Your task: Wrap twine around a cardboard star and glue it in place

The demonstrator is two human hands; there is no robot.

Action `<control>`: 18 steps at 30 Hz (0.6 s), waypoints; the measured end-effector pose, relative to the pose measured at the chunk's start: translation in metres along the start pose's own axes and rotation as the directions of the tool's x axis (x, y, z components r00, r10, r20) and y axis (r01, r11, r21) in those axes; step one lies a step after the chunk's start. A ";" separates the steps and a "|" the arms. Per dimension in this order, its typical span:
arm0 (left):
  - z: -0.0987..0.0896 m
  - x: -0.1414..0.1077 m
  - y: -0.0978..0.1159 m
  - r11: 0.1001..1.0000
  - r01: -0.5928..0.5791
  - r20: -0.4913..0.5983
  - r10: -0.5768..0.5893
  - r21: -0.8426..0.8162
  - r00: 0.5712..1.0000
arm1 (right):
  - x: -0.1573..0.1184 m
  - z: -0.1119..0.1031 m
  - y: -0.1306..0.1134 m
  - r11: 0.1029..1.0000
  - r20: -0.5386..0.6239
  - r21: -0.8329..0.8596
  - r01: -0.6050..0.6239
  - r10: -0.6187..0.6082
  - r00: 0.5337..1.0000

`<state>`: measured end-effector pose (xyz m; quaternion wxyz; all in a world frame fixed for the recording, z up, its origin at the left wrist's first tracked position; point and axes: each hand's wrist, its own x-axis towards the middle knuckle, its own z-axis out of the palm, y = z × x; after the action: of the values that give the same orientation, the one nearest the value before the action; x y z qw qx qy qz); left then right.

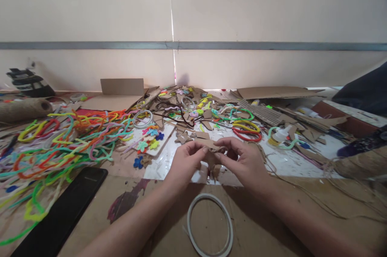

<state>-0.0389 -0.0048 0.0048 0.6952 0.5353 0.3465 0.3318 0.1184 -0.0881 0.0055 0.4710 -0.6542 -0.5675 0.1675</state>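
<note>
Between the fingertips of both hands is a small brown cardboard piece [211, 159], pointed like a star; part of it is covered by the fingers. My left hand [190, 159] pinches its left side with thumb and forefinger. From the other side my right hand [242, 159] grips it the same way, with the fingers curled. Just beyond the left hand lie brown star-shaped cardboard cutouts [183, 136]. Nearer to me, between my forearms, a thin white roll of tape [189, 220] lies flat on the cardboard sheet [248, 224], its loose end sticking out at the left.
Tangled colourful pipe cleaners [90, 136] spread over the left, beside a black phone-like slab [63, 212]. Felt flowers [151, 138] sit on a white card. A glue bottle [279, 135] stands at right, near a twine roll [359, 163]. Cardboard scraps [263, 111] pile toward the wall.
</note>
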 end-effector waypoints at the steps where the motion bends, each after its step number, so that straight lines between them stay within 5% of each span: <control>1: 0.000 0.000 0.000 1.000 0.004 0.012 -0.004 -0.002 1.000 | 0.000 0.000 0.001 1.000 0.003 0.015 -0.007 0.007 1.000; 9: 0.002 0.000 -0.003 1.000 0.002 0.046 -0.001 -0.025 0.999 | 0.002 0.000 0.007 0.980 0.085 0.170 -0.107 0.094 0.992; 18: -0.001 0.003 -0.007 1.000 0.001 0.009 -0.001 0.016 1.000 | 0.006 -0.007 0.001 0.980 0.022 0.179 -0.090 0.088 0.996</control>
<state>-0.0375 -0.0037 -0.0020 0.6926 0.5422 0.3461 0.3264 0.1266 -0.0855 0.0102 0.5160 -0.6326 -0.5237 0.2436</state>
